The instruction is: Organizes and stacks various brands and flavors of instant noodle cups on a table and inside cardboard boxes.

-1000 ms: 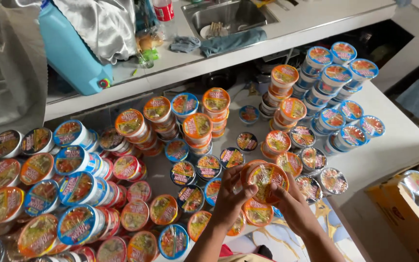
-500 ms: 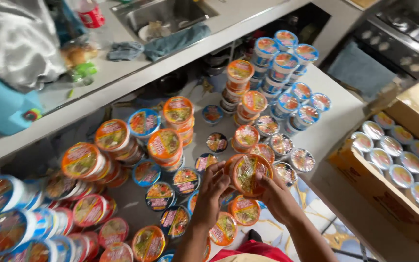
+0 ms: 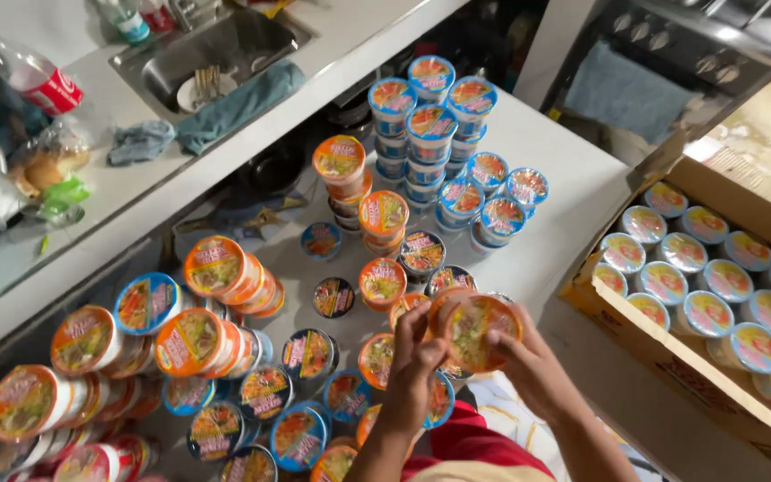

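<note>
I hold one orange-lidded noodle cup (image 3: 479, 328) tilted in front of me, above the cups spread on the floor. My left hand (image 3: 414, 355) grips its near rim; my right hand (image 3: 533, 361) closes its grip on the far side. Step in hand, as I judge it: sorting. The next move calls for an open spot among the orange stacks (image 3: 216, 272), well clear of the blue stacks (image 3: 430, 125) and the box (image 3: 671, 357).
</note>
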